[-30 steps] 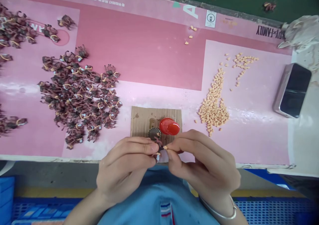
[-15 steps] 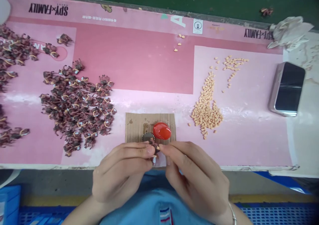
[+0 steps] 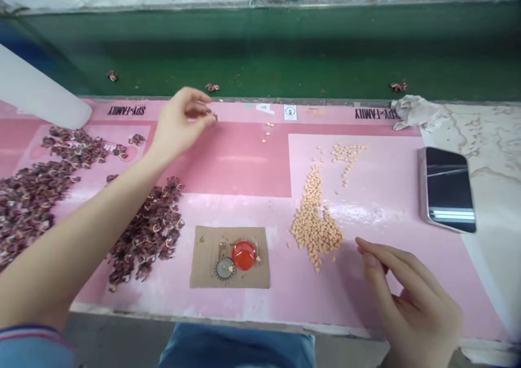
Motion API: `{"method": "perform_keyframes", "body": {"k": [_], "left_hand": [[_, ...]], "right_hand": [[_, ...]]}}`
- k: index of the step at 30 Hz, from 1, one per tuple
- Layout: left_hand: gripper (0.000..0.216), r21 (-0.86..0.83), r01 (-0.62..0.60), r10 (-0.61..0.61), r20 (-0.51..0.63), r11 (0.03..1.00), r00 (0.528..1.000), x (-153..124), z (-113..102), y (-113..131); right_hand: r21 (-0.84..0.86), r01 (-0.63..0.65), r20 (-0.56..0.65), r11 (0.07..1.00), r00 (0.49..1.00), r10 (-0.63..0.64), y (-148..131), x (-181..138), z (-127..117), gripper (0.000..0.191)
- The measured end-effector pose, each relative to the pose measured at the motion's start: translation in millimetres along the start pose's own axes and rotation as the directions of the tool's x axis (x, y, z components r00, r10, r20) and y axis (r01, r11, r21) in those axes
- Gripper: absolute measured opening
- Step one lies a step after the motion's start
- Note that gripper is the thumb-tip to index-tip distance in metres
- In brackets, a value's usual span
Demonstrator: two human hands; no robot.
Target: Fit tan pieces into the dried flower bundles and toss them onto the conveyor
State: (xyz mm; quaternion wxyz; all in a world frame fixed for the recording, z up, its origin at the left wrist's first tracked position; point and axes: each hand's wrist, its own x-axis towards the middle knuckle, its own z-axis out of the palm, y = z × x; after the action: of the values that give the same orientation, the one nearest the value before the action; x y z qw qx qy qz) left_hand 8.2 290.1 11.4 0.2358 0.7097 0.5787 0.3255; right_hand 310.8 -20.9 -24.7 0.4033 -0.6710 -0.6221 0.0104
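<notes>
Left hand: I have the left hand (image 3: 179, 121) reached out over the far part of the pink tabletop (image 3: 232, 210), its fingers (image 3: 199, 124) pinched on a small brown figure (image 3: 213, 114), mostly hidden by them – just short of the green strip (image 3: 260, 58)
Right hand: I see the right hand (image 3: 415, 297) low over the near right side, beside the yellow bits (image 3: 319, 229); thumb and index tips sit close, but I cannot tell from here whether they meet or grip anything
Brown figures: a heap (image 3: 163, 219) lies partly under my left forearm, a larger spread (image 3: 28, 200) farther left
Green strip: three more figures lie along it, one of them (image 3: 212, 87) just beyond my left hand
Yellow bits: one main pile near the right fingers, a looser scatter (image 3: 348, 151) behind it
Cardboard: on the cardboard (image 3: 203, 278) I make out a glossy red piece (image 3: 244, 255) beside a ridged bottle cap (image 3: 223, 270), a pale bit within the cap's outline
Far right: a phone (image 3: 450, 189) lies face up – behind it, crumpled white wrapping (image 3: 419, 113)
Far left: a white cylinder (image 3: 44, 88) slants in beside the figures
</notes>
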Motion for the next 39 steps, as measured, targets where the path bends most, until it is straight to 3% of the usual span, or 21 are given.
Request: {"method": "perform_keyframes", "body": {"k": [3, 6, 10, 16, 19, 23, 26, 30, 34, 35, 39], "left_hand": [[0.029, 0.069, 0.137, -0.132, -0.073, 0.988, 0.989, 86, 13, -19], [0.043, 0.116, 0.198, -0.182, -0.131, 0.973, 0.975, 125, 22, -35], [0.041, 0.194, 0.152, -0.124, -0.148, 0.969, 0.981, 132, 40, -38], [0.024, 0.269, -0.005, -0.015, 0.069, 0.963, 0.997, 131, 80, -16], [0.020, 0.316, -0.052, 0.007, 0.142, 0.947, 0.990, 136, 80, -2], [0.041, 0.365, -0.101, 0.039, 0.175, 0.925, 0.984, 138, 63, 16], [0.051, 0.358, -0.171, 0.120, 0.159, 0.918, 0.980, 119, 48, 25], [0.032, 0.298, -0.308, 0.274, 0.150, 0.904, 0.950, 57, 15, 24], [0.019, 0.160, -0.551, 0.532, 0.148, 0.819, 0.834, -31, -26, 17], [0.018, 0.130, -0.550, 0.538, 0.118, 0.825, 0.834, -54, -35, 15], [0.013, -0.008, -0.367, 0.365, -0.089, 0.930, 0.927, -132, -56, 6]], "right_hand": [[-0.031, 0.022, -0.012, 0.999, 1.000, -0.022, 4, 1, -4, 0.015], [-0.080, 0.013, -0.008, 0.997, 1.000, -0.014, 12, -1, -12, 0.013], [-0.134, -0.010, 0.013, 0.991, 1.000, 0.012, 24, -3, -18, 0.013], [-0.174, 0.073, 0.175, 0.982, 0.984, -0.042, 26, 6, -10, 0.013], [-0.182, 0.111, 0.245, 0.977, 0.967, -0.064, 20, 10, -7, 0.012], [-0.173, 0.142, 0.261, 0.975, 0.961, -0.094, 15, 14, -6, 0.010], [-0.179, 0.162, 0.249, 0.970, 0.962, -0.115, 14, 19, -3, 0.011], [-0.195, 0.179, 0.243, 0.964, 0.961, -0.129, 16, 25, 1, 0.015], [-0.219, 0.231, 0.292, 0.948, 0.943, -0.162, 17, 29, 3, 0.020], [-0.212, 0.249, 0.305, 0.945, 0.935, -0.179, 17, 31, 4, 0.020], [-0.204, 0.291, 0.357, 0.935, 0.911, -0.205, 15, 34, 3, 0.019]]}}
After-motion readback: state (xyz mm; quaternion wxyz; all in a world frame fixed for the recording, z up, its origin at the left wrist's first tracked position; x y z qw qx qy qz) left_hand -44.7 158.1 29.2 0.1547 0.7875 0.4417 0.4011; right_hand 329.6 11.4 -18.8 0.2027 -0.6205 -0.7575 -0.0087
